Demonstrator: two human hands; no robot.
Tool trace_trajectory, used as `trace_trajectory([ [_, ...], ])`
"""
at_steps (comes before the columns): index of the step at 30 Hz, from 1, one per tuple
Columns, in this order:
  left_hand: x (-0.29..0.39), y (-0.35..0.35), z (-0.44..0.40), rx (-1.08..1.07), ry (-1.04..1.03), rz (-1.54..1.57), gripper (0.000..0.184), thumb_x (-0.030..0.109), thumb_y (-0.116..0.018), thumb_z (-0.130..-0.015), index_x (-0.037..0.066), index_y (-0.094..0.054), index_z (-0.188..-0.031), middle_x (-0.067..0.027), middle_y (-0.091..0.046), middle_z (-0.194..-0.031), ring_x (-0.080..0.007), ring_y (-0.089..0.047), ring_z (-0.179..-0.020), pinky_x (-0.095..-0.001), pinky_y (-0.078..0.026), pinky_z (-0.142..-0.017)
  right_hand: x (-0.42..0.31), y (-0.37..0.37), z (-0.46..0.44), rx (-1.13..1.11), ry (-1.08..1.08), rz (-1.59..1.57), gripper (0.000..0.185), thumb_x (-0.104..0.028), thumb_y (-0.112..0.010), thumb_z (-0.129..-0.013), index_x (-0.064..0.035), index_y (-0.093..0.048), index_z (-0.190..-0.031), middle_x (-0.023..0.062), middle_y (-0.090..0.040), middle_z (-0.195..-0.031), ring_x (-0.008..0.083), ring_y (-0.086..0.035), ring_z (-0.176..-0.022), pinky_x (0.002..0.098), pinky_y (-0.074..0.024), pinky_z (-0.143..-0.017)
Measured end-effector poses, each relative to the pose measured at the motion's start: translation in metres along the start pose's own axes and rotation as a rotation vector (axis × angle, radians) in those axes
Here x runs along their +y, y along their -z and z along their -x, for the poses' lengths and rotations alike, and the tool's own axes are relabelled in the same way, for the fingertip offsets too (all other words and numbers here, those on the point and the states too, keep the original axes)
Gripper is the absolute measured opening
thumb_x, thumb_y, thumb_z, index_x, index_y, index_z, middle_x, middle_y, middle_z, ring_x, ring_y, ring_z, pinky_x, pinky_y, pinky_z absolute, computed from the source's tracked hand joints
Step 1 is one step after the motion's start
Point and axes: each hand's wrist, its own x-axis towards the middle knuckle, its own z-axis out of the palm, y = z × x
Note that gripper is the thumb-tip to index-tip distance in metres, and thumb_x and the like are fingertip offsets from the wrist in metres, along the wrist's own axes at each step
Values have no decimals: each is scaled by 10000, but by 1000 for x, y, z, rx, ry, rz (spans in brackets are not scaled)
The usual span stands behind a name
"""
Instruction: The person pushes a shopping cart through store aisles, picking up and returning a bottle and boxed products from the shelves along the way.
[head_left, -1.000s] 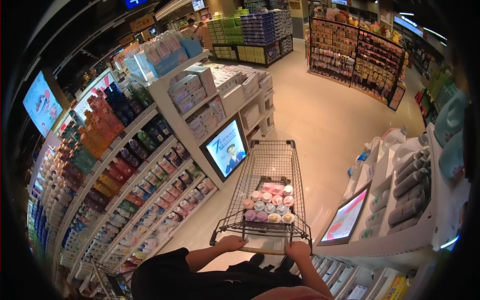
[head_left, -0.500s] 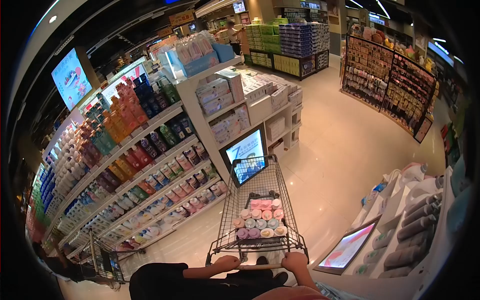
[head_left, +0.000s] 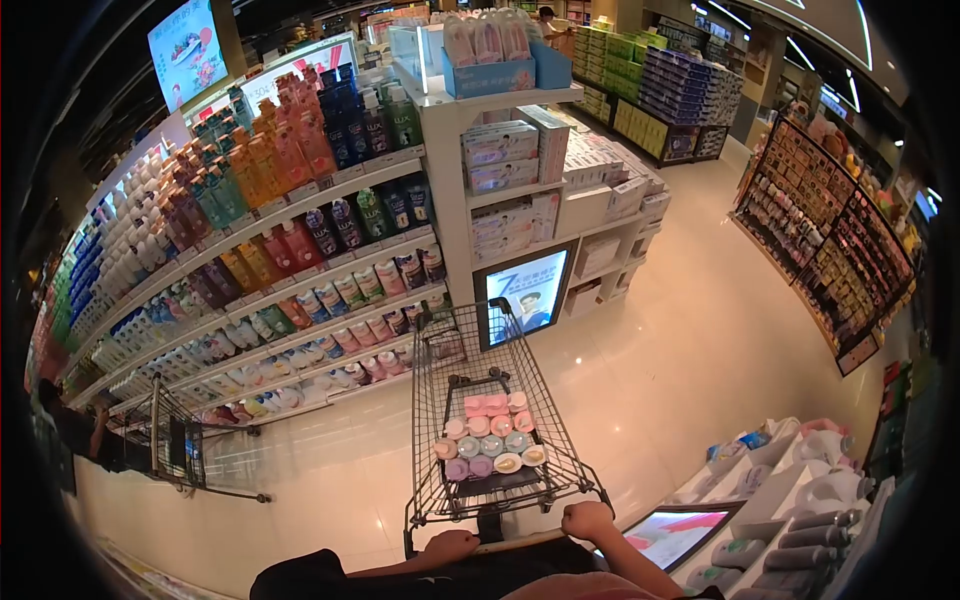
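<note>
A wire shopping cart stands before me, its front end by the corner of a long shelf. My left hand is closed around the left part of the cart's handle bar. Near the bar's right end my right hand grips it too. Inside the basket sits a group of round-topped containers in pink, purple, grey-blue and white, packed in rows; their exact kind cannot be made out from above.
Shelves of pump bottles line the left. A lit screen fronts the shelf end near the cart. Another cart and a person are at far left. Low shelves with bottles stand right; a rack stands beyond.
My view has turned left, so the shelf end and screen sit further right. The cart has swung left with both hands still on its bar. The other cart at left shows more fully.
</note>
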Motion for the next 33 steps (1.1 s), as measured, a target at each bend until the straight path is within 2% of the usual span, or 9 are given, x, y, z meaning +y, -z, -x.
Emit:
trace_trajectory([
  [6,0,-33,-5,98,92,123,557,520,-481,-1009,80,-786,-1164,-195,-773,-1198,-411,-723,-1168,-508,-555,-1032,6,32,-25,-17,141,64,390,-407,-540,-928,-191,-826,-1082,142,-821,-1036,369,-785,-992,539,-615,-850],
  [9,15,-37,8,153,138,222,543,509,-481,-1015,71,-783,-1129,-191,-775,-1176,-416,-722,-1153,-499,-555,-1012,13,39,-42,57,301,84,378,-376,-552,-930,-113,-821,-970,148,-818,-962,363,-794,-944,533,-624,-829],
  [10,6,-51,1,215,96,208,521,496,-491,-1013,67,-776,-1089,-190,-777,-1144,-413,-723,-1126,-507,-551,-980,16,37,-49,107,345,86,368,-367,-555,-927,-109,-816,-943,156,-816,-943,361,-797,-926,529,-624,-819],
  [12,-13,-69,-7,257,-12,128,506,488,-501,-1006,64,-773,-1045,-204,-775,-1096,-417,-725,-1089,-521,-546,-958,15,49,-62,21,373,100,384,-363,-543,-930,-107,-821,-992,170,-811,-959,387,-790,-924,548,-620,-839],
  [15,21,-63,4,277,238,309,492,478,-503,-996,64,-767,-993,-213,-775,-1029,-434,-723,-1044,-524,-543,-941,14,63,-77,32,500,105,392,-360,-543,-930,-75,-808,-973,188,-808,-961,393,-789,-922,545,-618,-845],
  [20,36,-87,7,431,310,371,494,485,-505,-995,68,-767,-1022,-229,-766,-1078,-451,-713,-1071,-530,-541,-953,10,81,-104,34,647,131,370,-348,-556,-928,-75,-804,-957,190,-805,-946,390,-788,-909,540,-619,-813],
  [28,71,-124,7,618,414,563,460,467,-544,-989,57,-752,-982,-235,-754,-970,-451,-724,-973,-543,-548,-885,-14,100,-140,-16,776,301,353,-322,-547,-913,-85,-807,-941,157,-806,-948,372,-781,-930,536,-610,-816],
  [30,86,-128,10,648,458,636,468,476,-535,-981,65,-758,-963,-236,-765,-1006,-469,-721,-1007,-557,-558,-893,-27,108,-145,-81,759,350,368,-320,-548,-929,-92,-822,-1021,156,-814,-1019,371,-782,-979,528,-615,-860],
  [33,104,-133,17,765,525,670,463,486,-551,-971,72,-758,-961,-234,-763,-959,-467,-729,-968,-569,-567,-878,-46,111,-154,-103,808,436,362,-317,-541,-923,-116,-823,-1031,155,-813,-1015,367,-778,-996,531,-611,-862],
])
